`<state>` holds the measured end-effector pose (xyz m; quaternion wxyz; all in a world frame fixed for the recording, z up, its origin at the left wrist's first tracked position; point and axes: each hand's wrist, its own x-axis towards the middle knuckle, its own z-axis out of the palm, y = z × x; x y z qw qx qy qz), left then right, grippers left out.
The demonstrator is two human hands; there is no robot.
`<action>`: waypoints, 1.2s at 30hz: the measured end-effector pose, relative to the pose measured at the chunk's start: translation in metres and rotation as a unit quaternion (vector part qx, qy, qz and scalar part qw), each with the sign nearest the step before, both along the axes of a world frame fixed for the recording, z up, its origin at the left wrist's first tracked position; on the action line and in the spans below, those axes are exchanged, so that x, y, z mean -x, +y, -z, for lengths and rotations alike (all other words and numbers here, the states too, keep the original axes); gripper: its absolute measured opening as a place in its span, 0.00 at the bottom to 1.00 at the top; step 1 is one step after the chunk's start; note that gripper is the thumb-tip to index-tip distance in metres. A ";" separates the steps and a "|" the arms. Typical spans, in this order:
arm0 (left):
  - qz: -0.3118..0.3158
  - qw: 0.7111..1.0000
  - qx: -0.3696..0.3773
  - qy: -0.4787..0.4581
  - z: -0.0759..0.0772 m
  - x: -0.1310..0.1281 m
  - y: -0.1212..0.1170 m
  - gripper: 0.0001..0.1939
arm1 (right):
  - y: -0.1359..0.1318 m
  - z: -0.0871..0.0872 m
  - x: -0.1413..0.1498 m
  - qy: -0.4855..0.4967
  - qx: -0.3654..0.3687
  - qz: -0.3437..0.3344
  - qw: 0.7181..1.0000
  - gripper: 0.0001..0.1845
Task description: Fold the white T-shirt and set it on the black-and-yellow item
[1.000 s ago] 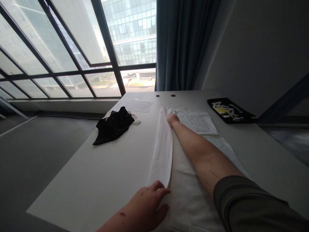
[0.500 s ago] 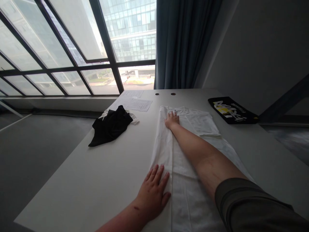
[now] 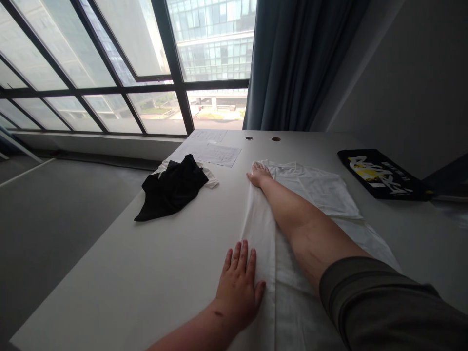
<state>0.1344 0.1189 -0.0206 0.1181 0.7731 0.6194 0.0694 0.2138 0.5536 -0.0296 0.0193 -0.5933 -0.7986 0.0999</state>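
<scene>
A white T-shirt (image 3: 321, 190) lies spread lengthwise on the white table, its left side folded inward in a long strip. My right hand (image 3: 260, 174) rests flat on the far left end of that strip, fingers stretched out. Nearer to me, my left hand (image 3: 241, 285) lies palm down with spread fingers along the strip's left edge, partly on the cloth. My right forearm crosses over the shirt and hides some of its middle.
On the table's left side a crumpled black garment (image 3: 171, 187) lies over a white cloth (image 3: 211, 176). Printed papers (image 3: 219, 153) lie behind it. A black bag with white and yellow print (image 3: 383, 173) is at the right. Two cable holes sit near the back edge.
My right hand has shifted slightly to the far left corner of the folded strip. My left hand has moved a little along its edge. The view has turned slightly.
</scene>
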 end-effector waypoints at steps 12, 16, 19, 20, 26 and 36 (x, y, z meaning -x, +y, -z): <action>-0.026 1.000 0.003 0.006 0.008 -0.004 -0.005 0.40 | -0.001 -0.009 -0.001 0.008 -0.036 -0.014 0.999 0.37; -0.038 0.999 -0.002 0.025 0.006 -0.004 -0.006 0.40 | -0.053 -0.006 -0.004 0.009 -0.053 -0.025 0.998 0.40; -0.044 0.998 0.000 0.038 0.003 -0.005 -0.006 0.40 | -0.105 0.001 -0.007 0.006 -0.029 -0.036 0.999 0.42; -0.046 0.998 -0.001 0.041 0.002 -0.005 -0.006 0.40 | -0.122 0.003 -0.007 0.006 -0.025 -0.041 0.999 0.43; -0.040 0.998 -0.018 0.052 0.003 -0.004 -0.022 0.38 | -0.183 0.004 -0.003 0.027 -0.018 -0.048 0.998 0.45; 0.036 0.993 -0.075 0.084 0.021 0.029 -0.083 0.37 | -0.183 -0.012 0.004 0.057 -0.013 -0.062 0.996 0.41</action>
